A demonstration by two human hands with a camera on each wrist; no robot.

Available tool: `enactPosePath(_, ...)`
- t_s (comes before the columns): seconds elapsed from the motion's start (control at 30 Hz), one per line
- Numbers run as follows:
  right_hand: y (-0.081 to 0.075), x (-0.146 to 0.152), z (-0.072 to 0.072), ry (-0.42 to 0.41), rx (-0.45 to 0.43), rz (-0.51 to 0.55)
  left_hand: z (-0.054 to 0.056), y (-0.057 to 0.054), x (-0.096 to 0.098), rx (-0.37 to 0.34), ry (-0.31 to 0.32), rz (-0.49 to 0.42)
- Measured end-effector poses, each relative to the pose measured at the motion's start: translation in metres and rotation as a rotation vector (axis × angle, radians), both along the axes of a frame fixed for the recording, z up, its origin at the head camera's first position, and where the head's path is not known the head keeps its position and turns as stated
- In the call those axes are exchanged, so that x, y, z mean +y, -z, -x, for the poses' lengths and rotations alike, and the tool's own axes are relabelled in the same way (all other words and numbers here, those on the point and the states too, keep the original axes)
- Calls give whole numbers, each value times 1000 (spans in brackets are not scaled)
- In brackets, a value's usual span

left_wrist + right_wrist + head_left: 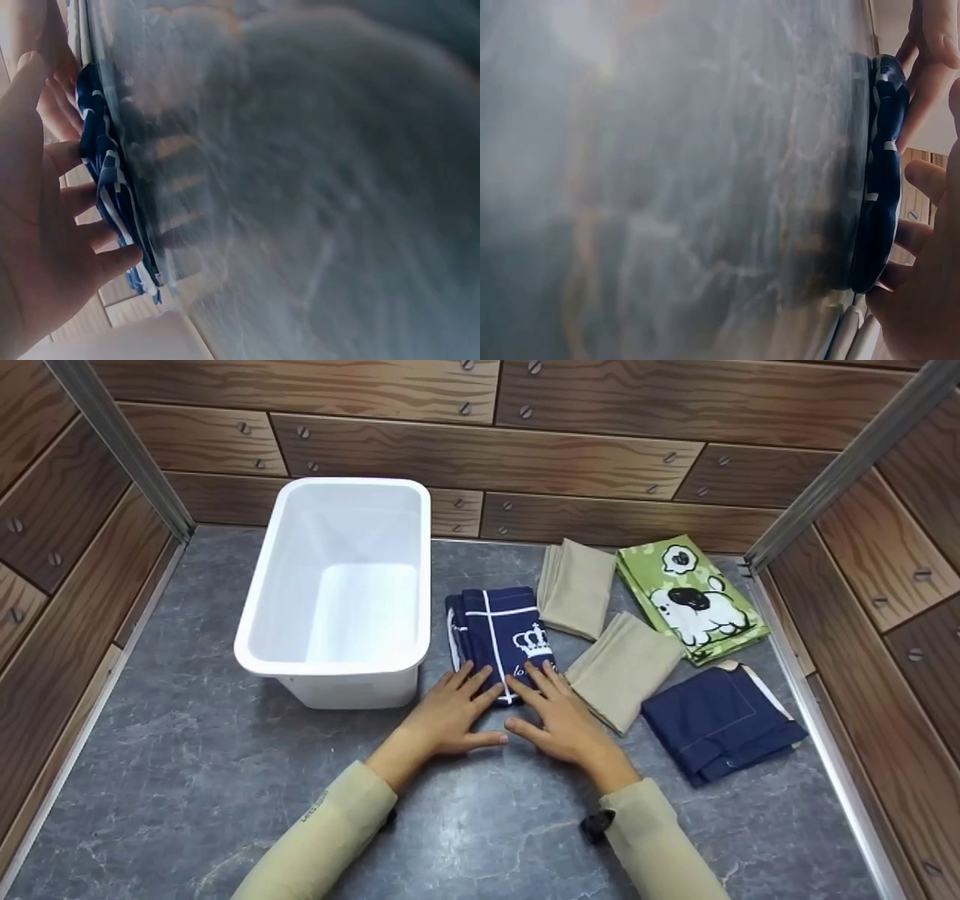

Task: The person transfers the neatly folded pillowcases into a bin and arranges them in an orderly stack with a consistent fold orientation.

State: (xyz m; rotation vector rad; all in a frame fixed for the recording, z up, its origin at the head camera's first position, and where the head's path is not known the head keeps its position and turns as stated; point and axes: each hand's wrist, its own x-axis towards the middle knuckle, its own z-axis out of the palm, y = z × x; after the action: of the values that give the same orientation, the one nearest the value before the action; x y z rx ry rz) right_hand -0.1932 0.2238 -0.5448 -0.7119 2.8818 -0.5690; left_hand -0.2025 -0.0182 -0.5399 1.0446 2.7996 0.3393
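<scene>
A folded navy cloth (480, 622) with white lines and a crown print lies flat on the grey floor. My left hand (450, 712) rests on its near left corner with spread, straight fingers. On the near right part, my right hand (559, 716) touches it the same way, its thumb pointing at the left thumb. In the left wrist view, the left fingers lie over the edge of the layered navy cloth (105, 150). From the right wrist, the navy cloth (885, 180) appears as a thick folded edge under the right fingertips. Neither hand grips anything.
A white plastic bin (360, 690) stands left of the cloth. To the right lie two folded beige cloths, one farther back (581, 585) and one nearer (630, 667), a green dog-print cloth (697, 600) and another navy cloth (720, 720). Wood-patterned walls (585, 457) enclose the floor.
</scene>
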Motion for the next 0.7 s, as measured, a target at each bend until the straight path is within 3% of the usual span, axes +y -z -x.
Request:
enactPosePath(0.27,1,0,-1,-18,-13,-31,1,1,-5,-12,6,-23)
enactPosePath(0.7,-3,-3,-11,-53,-15,-62,-8,-5,-7,-36,16,-13)
